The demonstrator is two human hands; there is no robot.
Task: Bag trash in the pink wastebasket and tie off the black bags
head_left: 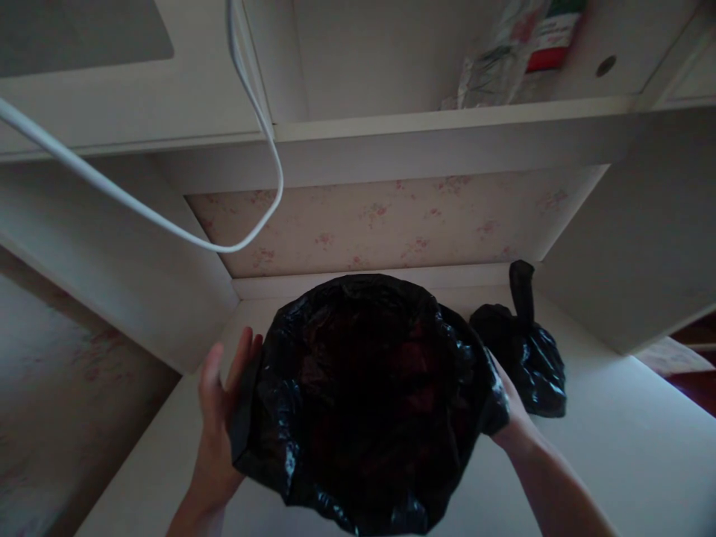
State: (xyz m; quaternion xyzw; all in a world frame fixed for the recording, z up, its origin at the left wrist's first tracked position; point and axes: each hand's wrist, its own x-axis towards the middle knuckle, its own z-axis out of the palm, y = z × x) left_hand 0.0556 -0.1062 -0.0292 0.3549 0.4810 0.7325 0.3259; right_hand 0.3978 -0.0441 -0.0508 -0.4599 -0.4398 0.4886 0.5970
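Note:
A round bin lined with a black plastic bag [369, 418] fills the lower middle of the head view. The bag folds outward over the rim, and reddish patches show faintly inside. My left hand [224, 418] lies along the bin's left side, thumb and fingers pointing up. On the opposite side, my right hand [510, 406] supports the bin, its fingers mostly hidden behind the bag's fold. The bin is held between both hands. Beyond my right hand, a small knotted black plastic bag [540, 365] sits on the white surface.
A white shelf edge [447, 123] crosses overhead, with clear plastic packaging [489, 74] and a red-and-green package [553, 37] on it. A white cable [168, 216] loops down at upper left. White side panels [632, 239] flank the floral-patterned wall [369, 224].

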